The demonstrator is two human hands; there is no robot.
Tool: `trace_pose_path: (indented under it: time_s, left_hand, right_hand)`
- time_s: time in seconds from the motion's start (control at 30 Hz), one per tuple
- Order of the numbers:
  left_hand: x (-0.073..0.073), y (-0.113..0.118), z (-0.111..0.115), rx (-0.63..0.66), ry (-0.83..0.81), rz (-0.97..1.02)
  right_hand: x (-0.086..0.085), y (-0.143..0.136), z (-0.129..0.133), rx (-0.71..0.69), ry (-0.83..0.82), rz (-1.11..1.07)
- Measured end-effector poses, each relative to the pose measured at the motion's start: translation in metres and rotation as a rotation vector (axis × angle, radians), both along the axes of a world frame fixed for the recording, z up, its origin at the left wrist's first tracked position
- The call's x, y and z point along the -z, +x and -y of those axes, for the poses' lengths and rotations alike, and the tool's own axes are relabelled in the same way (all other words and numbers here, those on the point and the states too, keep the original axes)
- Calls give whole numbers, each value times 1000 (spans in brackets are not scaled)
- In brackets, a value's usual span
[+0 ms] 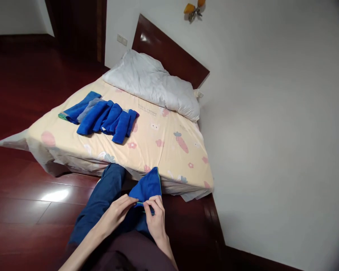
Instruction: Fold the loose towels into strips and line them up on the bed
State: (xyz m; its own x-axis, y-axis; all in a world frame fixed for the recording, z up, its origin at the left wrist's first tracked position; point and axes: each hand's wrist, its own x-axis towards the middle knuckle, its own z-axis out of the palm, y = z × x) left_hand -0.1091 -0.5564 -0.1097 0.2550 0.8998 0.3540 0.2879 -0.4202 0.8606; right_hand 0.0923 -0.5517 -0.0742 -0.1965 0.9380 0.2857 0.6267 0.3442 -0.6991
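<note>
A blue towel point(147, 186) with a green-trimmed edge is held up in front of me, just below the bed's near edge. My left hand point(117, 212) pinches its lower edge from the left. My right hand point(156, 216) grips the same edge from the right, fingers curled over the trim. Both hands nearly touch. On the bed lies a row of several folded blue towels point(101, 116), side by side, with a grey one among them.
The bed point(164, 150) has a cream sheet printed with carrots and a white pillow point(152, 82) against a dark wooden headboard point(169, 52). A white wall stands to the right. Dark red wooden floor point(22, 195) lies to the left. My blue-trousered leg point(101, 199) is below.
</note>
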Motion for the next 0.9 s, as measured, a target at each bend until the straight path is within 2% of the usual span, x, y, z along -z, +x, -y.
trace_pose_path:
  time_s: [0.17, 0.27, 0.37, 0.5, 0.57, 0.67, 0.8, 0.9]
  left_hand:
    - [5, -5, -9, 27, -33, -24]
    - [2, -8, -13, -81, -40, 66]
    - [-18, -11, -15, -212, 12, 170]
    - [-51, -17, -15, -247, 9, 233]
    - [-60, -23, -15, -335, -3, 254]
    - [-57, -40, -15, -506, 11, 250]
    - [-43, -68, -6, -745, 18, 243]
    - [-35, -81, 8, -785, 44, 209]
  right_hand:
    - [-13, 4, -8, 52, 98, -101]
    - [-13, 8, -8, 65, 81, -174]
    - [-7, 9, -5, 60, 75, -205]
    - [3, 5, -1, -94, 57, -162]
    - [8, 2, -3, -152, 19, -111]
    - [24, 3, -9, -108, -45, -70]
    - [63, 13, -14, 113, -44, 31]
    - [91, 23, -11, 297, -8, 77]
